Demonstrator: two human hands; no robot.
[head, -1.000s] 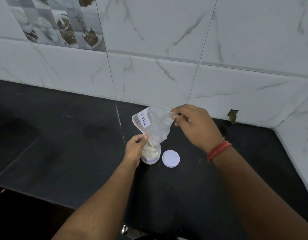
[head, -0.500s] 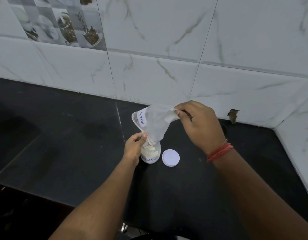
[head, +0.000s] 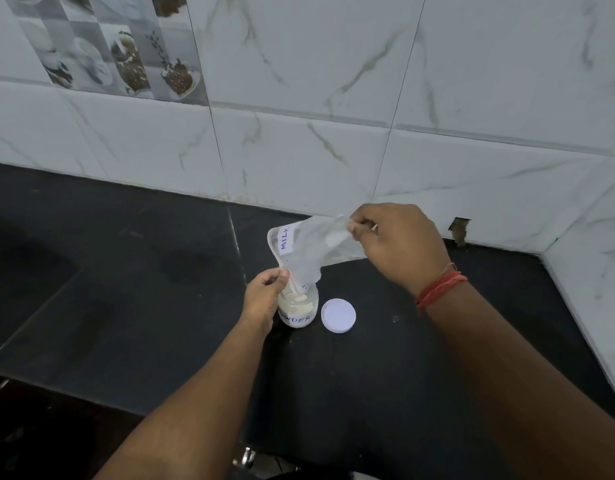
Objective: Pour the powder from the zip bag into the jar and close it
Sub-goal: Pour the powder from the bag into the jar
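Note:
A clear zip bag [head: 309, 252] with a white label reading MILK hangs upside down over a small open jar [head: 297, 311] on the black counter. My left hand [head: 264, 294] pinches the bag's mouth at the jar's rim. Up and to the right, my right hand [head: 392, 244] lifts the bag's bottom corner. The bag looks nearly empty. Off-white powder lies in the jar, whose label ends in "WDER". The jar's white lid [head: 338, 315] lies flat on the counter just right of the jar.
The black counter [head: 126, 289] runs left and toward me, with its front edge near the bottom. White marble-look wall tiles [head: 333, 150] stand behind, and a side wall [head: 597, 271] closes the right corner. A small hole [head: 458, 230] marks the wall's base.
My right hand has shifted slightly with the bag's bottom corner, and the bag hangs more steeply over the jar. The left hand stays at the jar's mouth.

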